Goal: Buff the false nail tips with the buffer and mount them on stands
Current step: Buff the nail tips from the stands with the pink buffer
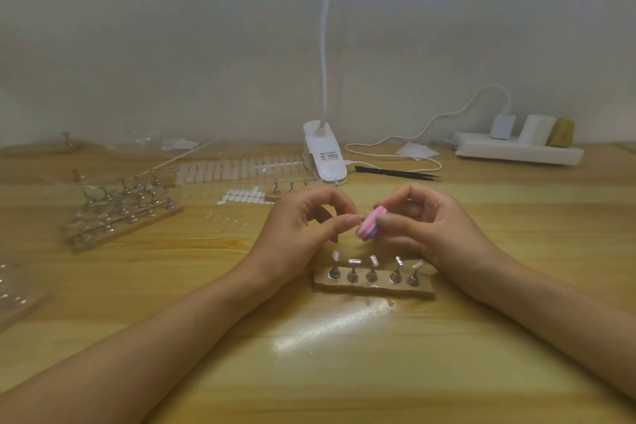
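Pink buffer point(371, 226), held in the right hand point(433, 220) grip, lies against a pale nail tip point(354, 219) pinched in the left hand point(303, 222) grip, mid-bench just behind the stand row point(373, 287): buffing seems in hand, and next the tip needs careful seating on a free stand.

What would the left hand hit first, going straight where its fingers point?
Probably the pink buffer pinched in the right hand; the left hand, pinching a false nail tip, points straight at it.
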Motion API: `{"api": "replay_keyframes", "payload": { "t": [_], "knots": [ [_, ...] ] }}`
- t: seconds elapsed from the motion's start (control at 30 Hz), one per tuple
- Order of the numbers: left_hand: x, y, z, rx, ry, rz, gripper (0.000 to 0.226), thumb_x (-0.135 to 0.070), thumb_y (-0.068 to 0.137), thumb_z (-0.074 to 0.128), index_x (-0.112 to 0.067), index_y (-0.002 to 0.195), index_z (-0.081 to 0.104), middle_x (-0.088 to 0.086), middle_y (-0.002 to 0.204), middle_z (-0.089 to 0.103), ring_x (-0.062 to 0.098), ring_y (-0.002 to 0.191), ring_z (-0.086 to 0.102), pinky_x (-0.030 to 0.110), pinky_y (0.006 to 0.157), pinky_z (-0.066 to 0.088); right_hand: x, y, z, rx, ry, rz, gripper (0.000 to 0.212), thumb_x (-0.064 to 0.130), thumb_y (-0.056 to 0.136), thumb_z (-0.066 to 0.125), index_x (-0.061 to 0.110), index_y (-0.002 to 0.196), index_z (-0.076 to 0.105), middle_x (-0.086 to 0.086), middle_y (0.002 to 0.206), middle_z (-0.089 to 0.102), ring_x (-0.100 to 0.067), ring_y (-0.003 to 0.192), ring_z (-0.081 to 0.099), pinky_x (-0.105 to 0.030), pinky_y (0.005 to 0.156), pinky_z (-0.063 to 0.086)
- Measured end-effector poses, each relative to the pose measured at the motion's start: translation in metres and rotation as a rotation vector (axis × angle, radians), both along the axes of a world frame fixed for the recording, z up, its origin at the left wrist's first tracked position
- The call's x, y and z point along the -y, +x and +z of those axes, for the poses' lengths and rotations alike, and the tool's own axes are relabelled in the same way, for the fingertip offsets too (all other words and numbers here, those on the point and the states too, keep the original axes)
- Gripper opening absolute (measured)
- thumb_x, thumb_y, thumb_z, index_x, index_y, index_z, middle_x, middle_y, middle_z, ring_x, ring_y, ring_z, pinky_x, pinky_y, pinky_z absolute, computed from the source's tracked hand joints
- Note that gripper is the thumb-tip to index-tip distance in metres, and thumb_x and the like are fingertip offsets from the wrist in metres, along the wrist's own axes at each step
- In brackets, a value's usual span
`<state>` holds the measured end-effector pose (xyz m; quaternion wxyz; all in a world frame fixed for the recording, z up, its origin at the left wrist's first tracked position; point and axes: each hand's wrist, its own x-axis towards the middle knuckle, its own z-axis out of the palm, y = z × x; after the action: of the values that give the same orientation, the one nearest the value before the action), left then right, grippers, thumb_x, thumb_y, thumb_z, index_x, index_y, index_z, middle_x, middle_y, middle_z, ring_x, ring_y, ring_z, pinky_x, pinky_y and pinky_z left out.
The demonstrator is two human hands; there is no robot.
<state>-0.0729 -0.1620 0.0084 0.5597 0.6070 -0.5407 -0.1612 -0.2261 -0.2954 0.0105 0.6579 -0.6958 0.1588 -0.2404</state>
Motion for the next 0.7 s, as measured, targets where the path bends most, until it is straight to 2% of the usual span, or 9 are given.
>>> {"api": "replay_keyframes", "payload": {
  "t": [0.17,0.3,0.4,0.5,0.57,0.7],
  "knots": [
    [0.0001,0.0014,-0.0020,-0.012,-0.001,0.026,0.008,-0.015,0.086,0.073,-0.019,0.079,0.070,-0.006,0.085,0.067,0.003,0.069,0.058,0.013,0.057,0.044,-0.0007,0.0013,-0.0005,-0.020,-0.038,0.074,0.024,0.015,0.078,0.078,0.007,0.096,0.063,-0.017,0.099,0.076,-0.033,0.090,0.075,-0.031,0.072,0.061],
    [0.0016,0.0022,-0.0029,-0.023,0.011,0.036,0.011,-0.019,0.085,0.074,-0.023,0.077,0.069,-0.008,0.085,0.067,0.005,0.071,0.058,0.014,0.057,0.043,0.0029,0.0020,-0.0011,0.048,0.066,-0.019,0.025,0.013,0.078,0.075,0.005,0.097,0.061,-0.018,0.100,0.075,-0.034,0.093,0.074,-0.032,0.073,0.061],
    [0.0017,0.0020,-0.0032,-0.003,0.010,0.036,0.012,-0.017,0.086,0.074,-0.024,0.076,0.069,-0.009,0.085,0.067,0.005,0.071,0.060,0.014,0.057,0.044,0.0002,0.0022,-0.0015,-0.011,-0.024,0.080,0.023,0.014,0.079,0.076,0.006,0.096,0.062,-0.017,0.100,0.075,-0.032,0.091,0.075,-0.032,0.072,0.061],
    [0.0014,0.0017,-0.0030,-0.008,0.022,0.031,0.012,-0.019,0.086,0.074,-0.024,0.076,0.069,-0.009,0.086,0.067,0.003,0.072,0.060,0.012,0.056,0.044,0.0020,0.0021,-0.0010,0.055,0.068,-0.036,0.027,0.015,0.080,0.073,0.004,0.101,0.059,-0.019,0.103,0.074,-0.031,0.090,0.075,-0.031,0.070,0.061],
    [0.0010,0.0019,-0.0030,0.005,0.018,0.044,0.011,-0.019,0.085,0.074,-0.024,0.077,0.070,-0.011,0.086,0.067,0.001,0.073,0.059,0.013,0.059,0.045,0.0027,0.0021,0.0002,0.049,0.076,-0.025,0.028,0.014,0.079,0.073,0.004,0.100,0.057,-0.018,0.103,0.074,-0.032,0.089,0.074,-0.033,0.070,0.062],
    [0.0012,0.0012,-0.0036,0.049,0.008,0.053,0.008,-0.019,0.085,0.074,-0.023,0.078,0.071,-0.009,0.086,0.067,0.000,0.073,0.057,0.011,0.067,0.044,0.0036,0.0026,0.0007,0.028,0.076,-0.029,0.025,0.014,0.080,0.073,0.006,0.099,0.058,-0.014,0.102,0.074,-0.025,0.087,0.075,-0.026,0.061,0.059]
  ]
}}
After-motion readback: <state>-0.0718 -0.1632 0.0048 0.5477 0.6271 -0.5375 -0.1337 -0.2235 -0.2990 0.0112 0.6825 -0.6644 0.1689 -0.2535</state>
